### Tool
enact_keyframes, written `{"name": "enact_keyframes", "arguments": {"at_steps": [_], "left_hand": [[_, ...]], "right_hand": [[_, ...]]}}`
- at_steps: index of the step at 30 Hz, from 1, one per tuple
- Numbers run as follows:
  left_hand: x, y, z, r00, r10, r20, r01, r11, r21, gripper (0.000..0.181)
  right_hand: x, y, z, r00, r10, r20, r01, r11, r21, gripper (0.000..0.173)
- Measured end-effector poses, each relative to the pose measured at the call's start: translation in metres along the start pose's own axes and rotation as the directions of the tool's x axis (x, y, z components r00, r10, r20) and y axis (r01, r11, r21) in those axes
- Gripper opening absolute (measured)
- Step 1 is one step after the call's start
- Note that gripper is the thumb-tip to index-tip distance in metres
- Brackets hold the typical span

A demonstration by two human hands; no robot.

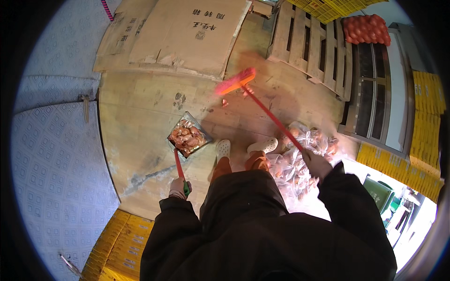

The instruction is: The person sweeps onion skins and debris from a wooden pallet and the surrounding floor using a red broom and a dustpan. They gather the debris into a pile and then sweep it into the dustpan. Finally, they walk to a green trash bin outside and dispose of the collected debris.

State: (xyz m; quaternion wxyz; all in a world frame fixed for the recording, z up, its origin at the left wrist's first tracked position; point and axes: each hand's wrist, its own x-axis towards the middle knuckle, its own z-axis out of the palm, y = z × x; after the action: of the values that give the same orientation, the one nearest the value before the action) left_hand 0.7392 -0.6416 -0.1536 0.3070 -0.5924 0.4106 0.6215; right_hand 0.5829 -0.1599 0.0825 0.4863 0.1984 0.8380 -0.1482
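Note:
My left hand (178, 188) grips the handle (179, 164) of a dustpan (201, 131) on the floor to the left of my feet. The pan is heaped with brownish, papery scraps (187, 137) that look like onion skins. In my right hand (315, 163) is the red stick (272, 117) of a broom, which slants away from me to the far left. Its orange head with pink bristles (236, 82) is blurred above the floor. A few pinkish scraps (225, 103) lie close to the broom head.
Clear plastic bags of onion-like produce (297, 165) crowd my right foot. Flattened cardboard (186, 38) lies ahead, and a wooden pallet (313, 49) stands at far right. A red mesh sack (366, 30), yellow crates (385, 165) and a green bin (378, 192) line the right. A patterned wall (59, 151) borders the left.

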Motion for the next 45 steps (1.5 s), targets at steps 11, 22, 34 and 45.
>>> {"name": "enact_keyframes", "arguments": {"at_steps": [11, 22, 34, 45], "left_hand": [[-0.009, 0.011, 0.029, 0.993, -0.053, -0.110, 0.036, 0.987, -0.156, 0.013], [-0.011, 0.016, 0.033, 0.995, -0.032, -0.097, 0.023, 0.995, -0.094, 0.014], [0.020, -0.004, 0.024, 0.993, -0.083, -0.089, 0.060, 0.969, -0.238, 0.013], [0.010, -0.001, 0.037, 0.988, -0.109, -0.105, 0.066, 0.934, -0.352, 0.009]], "right_hand": [[-0.038, -0.015, 0.042, 0.934, 0.092, 0.344, -0.248, 0.861, 0.444, 0.054], [-0.080, -0.010, 0.042, 0.925, 0.270, 0.266, -0.378, 0.704, 0.602, 0.049], [-0.077, -0.035, 0.030, 0.732, -0.205, 0.649, -0.590, 0.286, 0.755, 0.042], [-0.059, -0.072, 0.031, 0.851, 0.055, 0.522, -0.456, 0.571, 0.683, 0.046]]}}
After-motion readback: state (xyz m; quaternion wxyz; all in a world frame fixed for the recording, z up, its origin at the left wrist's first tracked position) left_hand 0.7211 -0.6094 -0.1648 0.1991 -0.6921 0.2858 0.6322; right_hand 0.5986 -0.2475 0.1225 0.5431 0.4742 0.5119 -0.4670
